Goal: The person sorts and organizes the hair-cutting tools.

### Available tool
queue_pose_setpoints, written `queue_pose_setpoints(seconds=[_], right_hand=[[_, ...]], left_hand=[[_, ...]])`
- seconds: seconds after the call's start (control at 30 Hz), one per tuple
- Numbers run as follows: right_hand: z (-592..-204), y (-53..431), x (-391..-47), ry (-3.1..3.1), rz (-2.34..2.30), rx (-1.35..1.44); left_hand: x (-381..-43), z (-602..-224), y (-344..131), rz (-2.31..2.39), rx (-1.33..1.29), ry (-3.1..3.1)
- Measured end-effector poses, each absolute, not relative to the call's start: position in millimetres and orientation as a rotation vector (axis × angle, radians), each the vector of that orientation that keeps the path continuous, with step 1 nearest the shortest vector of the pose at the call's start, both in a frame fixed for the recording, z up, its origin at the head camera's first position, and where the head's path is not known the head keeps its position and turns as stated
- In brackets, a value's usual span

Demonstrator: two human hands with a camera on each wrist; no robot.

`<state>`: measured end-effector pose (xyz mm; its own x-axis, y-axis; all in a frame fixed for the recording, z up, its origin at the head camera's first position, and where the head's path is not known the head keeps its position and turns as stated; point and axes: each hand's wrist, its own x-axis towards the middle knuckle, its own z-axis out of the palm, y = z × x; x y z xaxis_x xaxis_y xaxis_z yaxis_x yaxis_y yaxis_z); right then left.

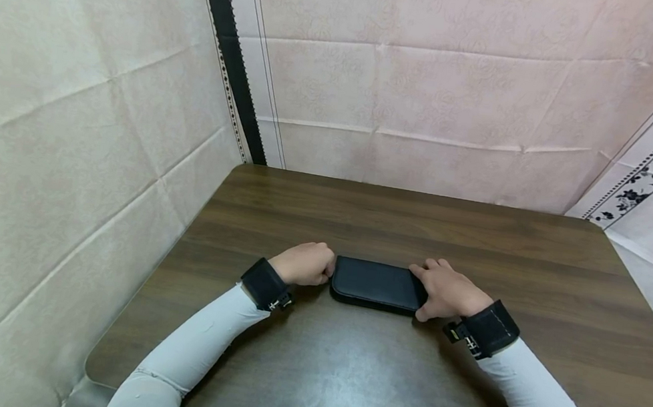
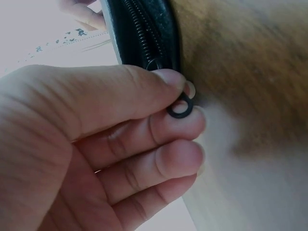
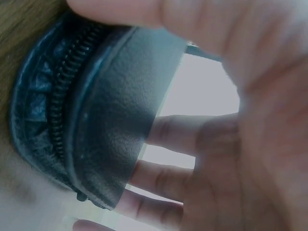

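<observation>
A black wallet (image 1: 378, 283) is rested on the bench (image 1: 325, 217), its zipper pull (image 2: 179, 115) pinched by fingers of the left hand (image 1: 304, 263), its opposite end held by spread fingers of the right hand (image 1: 448, 291).

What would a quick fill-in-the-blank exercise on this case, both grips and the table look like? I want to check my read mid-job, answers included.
The zipper pull is pinched by the ____ grip. The right grip holds a case whose colour is ____. The wooden-looking table is coloured ____. The number of sleeves in the head view is ____.

Missing words: left; black; brown; two.
</observation>
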<state>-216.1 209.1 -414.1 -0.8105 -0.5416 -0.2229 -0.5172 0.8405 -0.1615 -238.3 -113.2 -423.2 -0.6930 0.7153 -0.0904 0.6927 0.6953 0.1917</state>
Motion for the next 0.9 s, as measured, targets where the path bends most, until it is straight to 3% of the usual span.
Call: queue_pose_setpoints(seconds=[0.9], right_hand=[[-413.2,207.6,-215.1,2.779,-0.126,-0.812]], left_hand=[[-237.4,-422.0,-113.4,0.183,1.16,2.738]])
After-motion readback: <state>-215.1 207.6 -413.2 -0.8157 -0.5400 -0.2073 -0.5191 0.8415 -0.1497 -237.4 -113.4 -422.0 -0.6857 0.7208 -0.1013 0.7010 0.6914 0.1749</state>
